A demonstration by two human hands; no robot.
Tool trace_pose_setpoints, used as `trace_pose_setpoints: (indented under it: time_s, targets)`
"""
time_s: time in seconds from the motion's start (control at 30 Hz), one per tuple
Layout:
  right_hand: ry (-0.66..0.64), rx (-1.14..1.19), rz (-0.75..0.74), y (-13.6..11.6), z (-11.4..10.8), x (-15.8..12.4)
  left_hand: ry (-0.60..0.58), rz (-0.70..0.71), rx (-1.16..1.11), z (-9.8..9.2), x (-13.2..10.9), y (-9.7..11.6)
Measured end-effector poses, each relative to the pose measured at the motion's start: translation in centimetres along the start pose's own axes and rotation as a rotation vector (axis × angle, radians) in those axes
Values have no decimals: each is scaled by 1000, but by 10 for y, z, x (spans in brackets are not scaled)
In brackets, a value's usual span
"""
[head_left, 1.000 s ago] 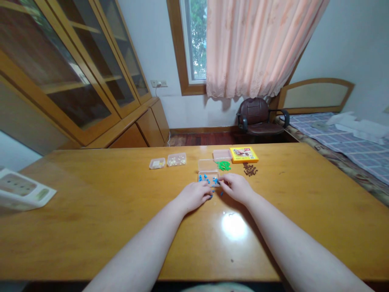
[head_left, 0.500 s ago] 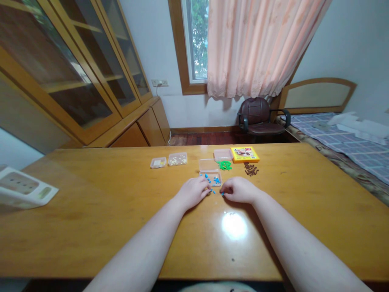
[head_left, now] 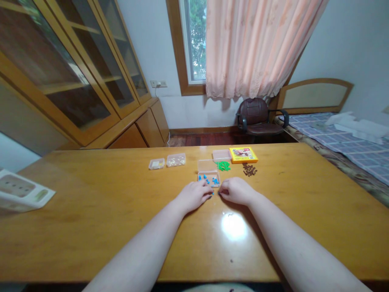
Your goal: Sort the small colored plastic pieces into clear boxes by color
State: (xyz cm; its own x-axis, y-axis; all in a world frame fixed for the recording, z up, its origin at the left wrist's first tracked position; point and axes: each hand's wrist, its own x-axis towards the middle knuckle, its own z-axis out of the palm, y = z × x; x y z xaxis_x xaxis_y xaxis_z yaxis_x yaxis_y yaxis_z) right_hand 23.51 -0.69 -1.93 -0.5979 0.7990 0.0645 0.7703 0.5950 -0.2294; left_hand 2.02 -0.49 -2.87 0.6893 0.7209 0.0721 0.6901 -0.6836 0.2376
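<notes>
Blue pieces (head_left: 208, 179) in box | left hand (head_left: 194, 195) curled, touching | right hand (head_left: 235, 190) pinching, contents unclear

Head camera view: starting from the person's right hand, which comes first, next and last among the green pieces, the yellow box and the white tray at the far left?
From the right hand:
1. Green pieces, just beyond it.
2. Yellow box, farther back, slightly right.
3. White tray, far off at the table's left edge.

Wooden table (head_left: 91, 211), glossy top. On it lay: two small clear boxes (head_left: 167, 161), an open clear box (head_left: 208, 175) with blue pieces, green pieces (head_left: 224, 165), brown pieces (head_left: 249, 170), a yellow box (head_left: 243, 154), and a white tray (head_left: 18, 195) (far left edge).
</notes>
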Motion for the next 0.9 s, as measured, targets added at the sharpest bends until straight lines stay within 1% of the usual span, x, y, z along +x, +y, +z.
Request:
trace_pose_setpoints:
  time_s: [0.07, 0.17, 0.27, 0.4, 0.5, 0.73, 0.8, 0.9]
  targets:
    - [35, 13, -19, 0, 1, 0, -10, -13, -5, -1, 0, 0]
    - [171, 38, -3, 2, 7, 1, -13, -22, -15, -2, 1, 0]
    - [310, 89, 80, 4, 15, 4, -6, -3, -21, -1, 1, 0]
    - [365, 189, 185, 7, 20, 6, 7, -20, -32, -1, 1, 3]
    - [367, 221, 198, 7, 19, 5, 22, -44, -49, -1, 2, 7]
    - [298, 200, 131, 2, 21, 6, 18, -93, -48, 7, 7, 11]
    - [259, 202, 104, 0, 20, 6, 16, -82, -49, 10, 8, 11]
    - [158, 232, 36, -1, 18, 4, 6, -63, -53, 10, 8, 9]
